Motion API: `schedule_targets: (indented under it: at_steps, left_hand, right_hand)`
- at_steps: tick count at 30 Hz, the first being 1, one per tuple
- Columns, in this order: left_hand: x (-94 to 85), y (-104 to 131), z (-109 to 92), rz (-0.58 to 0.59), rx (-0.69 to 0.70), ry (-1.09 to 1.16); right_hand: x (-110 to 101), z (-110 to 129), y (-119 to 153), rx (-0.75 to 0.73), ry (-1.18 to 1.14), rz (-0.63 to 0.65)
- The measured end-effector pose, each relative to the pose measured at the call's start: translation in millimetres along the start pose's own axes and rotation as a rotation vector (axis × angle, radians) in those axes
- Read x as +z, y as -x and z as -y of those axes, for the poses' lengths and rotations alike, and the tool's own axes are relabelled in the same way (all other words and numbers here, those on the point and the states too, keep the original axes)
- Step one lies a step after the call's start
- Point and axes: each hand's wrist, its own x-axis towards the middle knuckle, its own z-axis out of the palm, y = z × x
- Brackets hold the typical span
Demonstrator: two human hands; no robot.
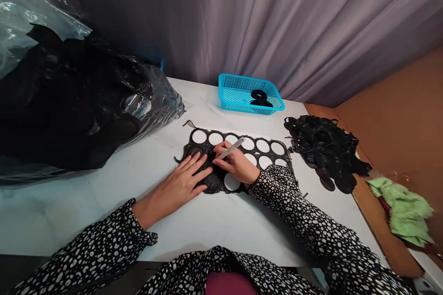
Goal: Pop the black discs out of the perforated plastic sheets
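Note:
A black sheet [253, 150] with rows of round white openings lies on the white table. My left hand [185, 179] rests on the sheet's left part, palm down with its fingers spread. In my right hand [235, 163] is a slim silver pen-like tool [233, 146], pinched between thumb and fingers and tilted. Its lower tip is hidden by my fingers, near a dark round area without a white opening, just right of my left fingertips.
Behind the sheet stands a blue basket [237, 107] holding black rings. A big plastic bag [69, 101] of black material fills the left side. Black scraps [323, 147] are heaped at the right, with a green cloth [404, 212] beyond. A grey curtain [214, 18] hangs behind.

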Motion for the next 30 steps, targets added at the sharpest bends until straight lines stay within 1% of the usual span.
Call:
schedule_targets:
  at_steps: [5, 13, 16, 18, 21, 23, 24, 25, 26, 28, 30]
  left_hand:
    - [0.0, -1.3, -0.4, 0.002, -0.003, 0.008]
    - [-0.7, -0.6, -0.9, 0.009, -0.005, 0.012]
    - [1.0, 0.1, -0.3, 0.001, -0.006, 0.025]
    - [2.9, 1.1, 0.7, -0.009, -0.009, 0.037]
    - [6.1, 2.9, 2.2, -0.022, -0.018, 0.048]
    - [7.6, 3.8, 2.6, -0.032, -0.022, 0.042]
    - [8.0, 4.1, 2.6, -0.04, -0.023, 0.037]
    - [8.2, 4.4, 2.5, -0.049, -0.025, 0.032]
    - [8.3, 4.6, 2.5, -0.058, -0.027, 0.028]
    - [8.4, 4.7, 2.7, -0.065, -0.027, 0.021]
    - [8.6, 4.6, 3.5, -0.073, -0.017, 0.017]
  right_hand:
    - [1.5, 1.0, -0.4, -0.024, 0.027, 0.003]
    - [-0.2, 0.2, -3.4, -0.018, 0.036, 0.009]
    - [0.3, 1.9, -2.6, -0.04, 0.074, 0.009]
    - [3.1, 3.9, 0.8, -0.054, 0.138, 0.004]
    - [10.2, 4.8, 7.2, -0.15, 0.293, 0.034]
    - [12.3, 1.2, 7.7, -0.218, 0.363, 0.052]
    - [11.0, -2.2, 5.9, -0.215, 0.375, 0.022]
    - [7.4, -6.4, 2.7, -0.173, 0.373, -0.045]
    - [1.4, -11.1, -1.5, -0.098, 0.359, -0.145]
    - [-17.0, -20.3, -10.9, 0.083, 0.317, -0.36]
    - [-39.8, -26.5, -18.1, 0.214, 0.297, -0.512]
